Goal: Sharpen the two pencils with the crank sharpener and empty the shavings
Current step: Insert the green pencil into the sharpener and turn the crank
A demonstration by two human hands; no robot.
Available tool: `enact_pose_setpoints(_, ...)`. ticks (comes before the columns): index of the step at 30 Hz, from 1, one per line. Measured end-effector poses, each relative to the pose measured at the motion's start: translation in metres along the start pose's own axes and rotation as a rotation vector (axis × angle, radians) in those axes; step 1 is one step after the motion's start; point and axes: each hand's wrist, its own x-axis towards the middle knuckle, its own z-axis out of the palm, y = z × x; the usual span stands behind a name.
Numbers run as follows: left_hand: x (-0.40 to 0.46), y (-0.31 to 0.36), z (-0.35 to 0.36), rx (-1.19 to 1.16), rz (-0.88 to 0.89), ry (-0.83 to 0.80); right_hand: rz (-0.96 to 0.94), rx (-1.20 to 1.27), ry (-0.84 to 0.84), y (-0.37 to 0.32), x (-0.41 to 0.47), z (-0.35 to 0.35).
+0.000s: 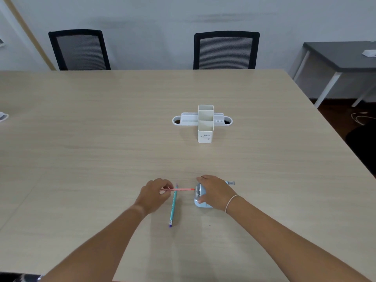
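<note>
A light blue crank sharpener (198, 197) stands on the table near the front, its crank handle (230, 182) sticking out to the right. My right hand (213, 192) is clasped over the sharpener's top and side. My left hand (155, 195) pinches the rear end of a pink pencil (183, 189), which lies level with its tip at the sharpener's metal front plate. A teal pencil (173, 206) with a purple eraser lies flat on the table beneath the pink one, pointing away from me.
A white desk organizer (205, 124) with tall square cups stands mid-table, farther back. Two black mesh chairs (225, 50) are pushed in at the far edge. A grey side table (343, 58) stands off to the right.
</note>
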Motion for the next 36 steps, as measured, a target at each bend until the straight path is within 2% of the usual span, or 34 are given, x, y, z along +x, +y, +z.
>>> enact_pose_setpoints(9,0.008,0.013,0.012,-0.02,0.105,-0.08,-0.004,0.017,0.01,0.0,-0.001,0.0)
enact_pose_setpoints(15,0.013,0.017,0.013,-0.012,0.048,-0.085,-0.021,0.049,0.005,0.001,-0.004,-0.002)
enact_pose_setpoints(26,0.016,0.042,0.03,0.003,0.06,-0.062,-0.025,0.122,0.059,0.0,-0.005,0.002)
enact_pose_setpoints(32,0.017,0.044,0.026,-0.014,0.012,-0.103,-0.01,0.118,0.029,0.001,-0.005,0.002)
enact_pose_setpoints(36,0.016,0.05,0.019,0.111,0.038,-0.069,-0.019,0.138,0.014,0.002,-0.008,-0.002)
